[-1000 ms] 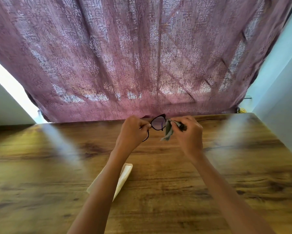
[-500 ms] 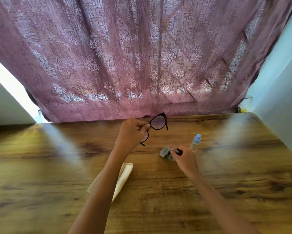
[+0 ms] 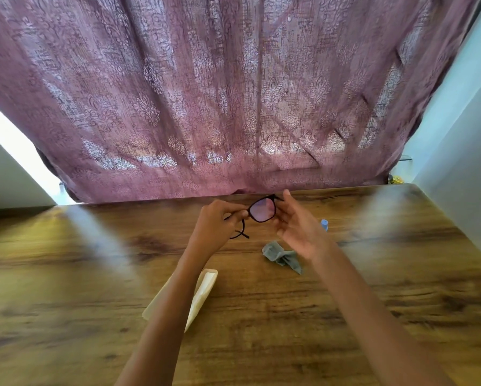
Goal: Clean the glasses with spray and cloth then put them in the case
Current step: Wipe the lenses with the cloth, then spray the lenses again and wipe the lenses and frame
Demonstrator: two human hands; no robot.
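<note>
Black-framed glasses (image 3: 261, 210) are held up above the far part of the wooden table (image 3: 289, 316). My left hand (image 3: 217, 221) pinches them at the left side of the frame, with the folded temples hanging below. My right hand (image 3: 298, 229) is beside the right lens, fingers straight, its fingertips at the frame's right edge. The grey cloth (image 3: 279, 256) lies crumpled on the table under my right hand. The blue cap of the spray bottle (image 3: 324, 224) peeks out behind my right hand. The cream case (image 3: 204, 288) lies on the table, partly hidden by my left forearm.
A purple patterned curtain (image 3: 233, 107) hangs along the table's far edge. Pale walls (image 3: 462, 162) stand close on the right and on the left.
My right hand took the cloth away from the lens, laid it on the table and let go. It then rose back to the glasses, which my left hand kept holding.
</note>
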